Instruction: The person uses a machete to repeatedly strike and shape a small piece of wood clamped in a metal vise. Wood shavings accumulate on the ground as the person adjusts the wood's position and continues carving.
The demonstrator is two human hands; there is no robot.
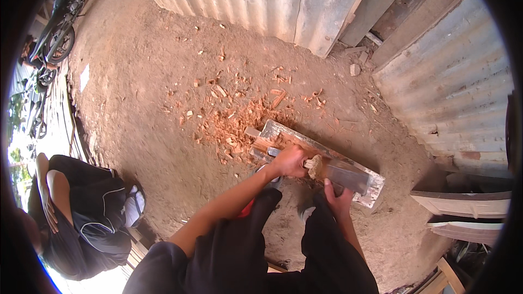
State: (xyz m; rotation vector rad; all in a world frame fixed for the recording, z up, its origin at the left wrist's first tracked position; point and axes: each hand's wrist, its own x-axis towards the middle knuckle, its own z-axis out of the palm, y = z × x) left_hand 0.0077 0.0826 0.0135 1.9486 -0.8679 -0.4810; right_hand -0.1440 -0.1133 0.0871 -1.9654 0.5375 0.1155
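A long, worn wooden block (373,198) with whitish patches lies slantwise in front of my knees. Over it is a broad-bladed tool (348,177), flat and grey, with a pale, rough knob at its left end. My left hand (291,161) is closed in a fist beside that knob and appears to grip the tool; its fingers partly hide the grip. At the blade's near edge, my right hand (340,200) holds on with the thumb and fingers. Past my left fist, a reddish wood strip (262,142) lies at the block's left end.
Reddish wood shavings (239,122) litter the dirt floor beyond the block. Corrugated metal sheets (234,0) stand ahead and to the right. A person in dark clothes (101,207) sits at left. Motorbikes (59,43) are at far left, and curved wooden pieces (463,205) lie at right.
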